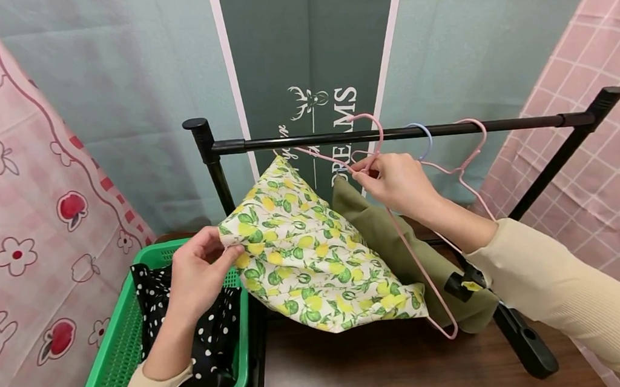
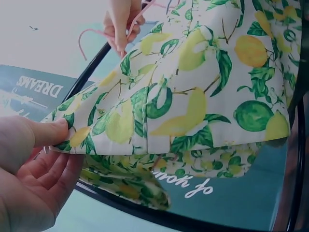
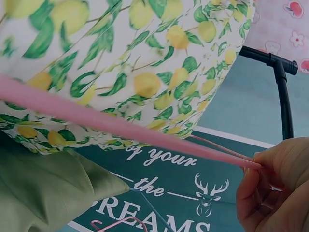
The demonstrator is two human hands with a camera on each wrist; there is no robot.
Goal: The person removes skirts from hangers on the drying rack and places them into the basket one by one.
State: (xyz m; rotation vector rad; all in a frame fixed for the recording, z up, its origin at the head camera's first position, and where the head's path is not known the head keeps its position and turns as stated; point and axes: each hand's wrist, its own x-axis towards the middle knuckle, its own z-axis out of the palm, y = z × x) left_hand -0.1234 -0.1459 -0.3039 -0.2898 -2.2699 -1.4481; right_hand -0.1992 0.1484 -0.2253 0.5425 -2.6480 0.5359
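Observation:
A lemon-print cloth garment spreads over part of a pink hanger in front of the rack. My left hand pinches the garment's left edge between thumb and fingers; the left wrist view shows the thumb on top of the hem. Just below the hook, my right hand pinches the pink hanger at its neck. In the right wrist view the right hand holds the hanger's pink wire, with the lemon garment beyond it. The hanger's far arm is partly hidden by the garment.
A black rack bar crosses the view. From it hang an olive-green garment on a blue hanger and another pink hanger. At left stands a green basket with black polka-dot cloth inside.

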